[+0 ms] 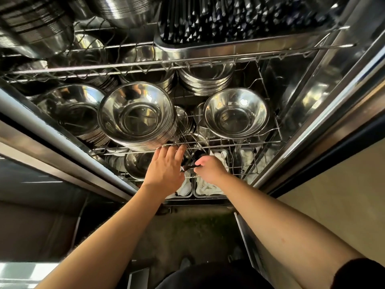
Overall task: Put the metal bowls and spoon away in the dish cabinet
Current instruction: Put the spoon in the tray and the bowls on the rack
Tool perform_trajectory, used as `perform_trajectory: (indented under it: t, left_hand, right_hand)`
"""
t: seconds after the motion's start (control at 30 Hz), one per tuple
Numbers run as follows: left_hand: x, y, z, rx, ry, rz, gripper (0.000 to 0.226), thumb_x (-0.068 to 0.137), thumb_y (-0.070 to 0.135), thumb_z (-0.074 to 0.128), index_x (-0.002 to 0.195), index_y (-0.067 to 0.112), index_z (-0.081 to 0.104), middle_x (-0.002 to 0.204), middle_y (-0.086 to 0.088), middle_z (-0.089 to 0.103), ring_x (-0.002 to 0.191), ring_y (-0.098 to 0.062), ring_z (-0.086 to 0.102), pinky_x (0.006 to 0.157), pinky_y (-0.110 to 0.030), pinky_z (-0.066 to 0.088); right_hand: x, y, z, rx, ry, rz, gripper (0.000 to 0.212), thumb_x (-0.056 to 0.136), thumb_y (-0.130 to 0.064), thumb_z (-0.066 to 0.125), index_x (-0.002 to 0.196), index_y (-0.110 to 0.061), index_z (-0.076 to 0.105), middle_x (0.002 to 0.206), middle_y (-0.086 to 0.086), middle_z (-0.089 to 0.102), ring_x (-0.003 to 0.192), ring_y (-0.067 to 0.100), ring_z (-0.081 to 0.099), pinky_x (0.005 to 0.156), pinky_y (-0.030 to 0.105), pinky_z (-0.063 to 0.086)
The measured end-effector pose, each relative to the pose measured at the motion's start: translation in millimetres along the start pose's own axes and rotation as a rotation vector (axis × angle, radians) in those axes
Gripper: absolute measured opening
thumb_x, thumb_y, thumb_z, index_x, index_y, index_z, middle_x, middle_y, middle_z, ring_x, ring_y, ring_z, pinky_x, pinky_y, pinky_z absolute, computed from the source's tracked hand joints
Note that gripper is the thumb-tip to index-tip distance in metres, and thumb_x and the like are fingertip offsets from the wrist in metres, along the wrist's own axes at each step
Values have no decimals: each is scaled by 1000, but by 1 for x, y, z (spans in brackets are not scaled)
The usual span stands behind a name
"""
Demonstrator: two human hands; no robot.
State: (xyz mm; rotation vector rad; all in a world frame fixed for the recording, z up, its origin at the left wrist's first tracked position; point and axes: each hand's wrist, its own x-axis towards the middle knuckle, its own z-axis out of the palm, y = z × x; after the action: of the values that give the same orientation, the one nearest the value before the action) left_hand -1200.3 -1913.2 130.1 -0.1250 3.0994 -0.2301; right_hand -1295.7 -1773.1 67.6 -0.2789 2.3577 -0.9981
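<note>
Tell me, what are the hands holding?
The right hand is closed around a dark, slim handle-like thing at its near end; what it is can't be told. The left hand is open, fingers at the wire rack, gripping nothing.

Two bare forearms; a dark sleeve [362,274] at the right upper arm, dark clothing below

left hand [166,170]: fingertips hidden behind rack wire | right hand [209,167]: held item unclear, grip contents mostly hidden

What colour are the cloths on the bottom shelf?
White cloths, clearest in the head view, below the hands.
</note>
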Motion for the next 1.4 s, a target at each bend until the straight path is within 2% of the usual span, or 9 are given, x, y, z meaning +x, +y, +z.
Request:
perform_trajectory:
  t: [0.1,0.17,0.3,0.4,0.57,0.7,0.87,0.97,1.4]
  left_hand:
    - [1,-2,-1,-16,-15,9,89,88,55,54,157,14,16,140,-8,49,131,-29,43,118,-44,26]
    - [2,-2,-5,-28,-26,15,89,87,56,56,156,13,18,141,-10,48,132,-31,43,118,-45,27]
    - [6,1,-14,-93,-28,3,83,86,55,60,151,13,29,141,-11,49,130,-31,44,112,-43,36]
    - [13,8,-29,-201,12,2,71,87,52,60,144,16,37,137,-8,50,123,-29,48,98,-40,47]
    - [39,26,-57,-337,114,61,72,90,54,55,148,17,32,137,-9,49,124,-29,47,98,-43,50]
    - [67,37,-71,-359,122,108,80,92,61,47,154,16,24,151,-12,40,140,-32,34,112,-47,39]
    - [93,50,-66,-297,-26,122,88,94,70,27,158,17,0,167,-13,3,153,-28,-7,122,-43,2]
    - [97,54,-58,-282,-82,119,89,93,73,18,158,17,-4,166,-13,-7,152,-27,-14,119,-39,-7]
    - [77,42,-39,-321,-128,34,106,86,82,21,156,10,-12,166,-12,-12,151,-24,-19,124,-41,-2]
  right_hand:
    - [-24,-1,-21,-36,44,-103,24,91,-26,69,115,-21,70,123,1,69,94,12,63,63,17,44]
    - [-42,-2,-40,-99,86,-175,23,92,-30,66,115,-24,70,117,-3,70,87,4,60,61,12,38]
    - [-72,-10,-81,-230,207,-297,22,96,-34,62,113,-23,70,110,-7,70,91,6,60,69,20,43]
    - [-88,-18,-110,-282,352,-376,21,96,-32,63,111,-20,71,107,-6,68,90,6,62,68,14,42]
    - [-85,-29,-145,-375,515,-377,38,95,-39,62,127,-18,62,127,0,59,113,17,58,81,27,43]
    - [-71,-34,-163,-464,439,-209,71,95,-56,57,154,-21,36,164,8,26,149,30,28,110,49,39]
    - [-55,-28,-169,-437,332,-14,89,95,-63,50,162,-23,8,170,8,-8,156,30,0,119,57,23]
    - [-49,-24,-167,-420,292,31,94,95,-65,49,162,-20,1,170,8,-12,156,29,0,119,56,23]
    - [-41,-22,-150,-434,272,-35,95,93,-63,54,162,-16,8,170,13,-6,153,35,19,118,53,28]
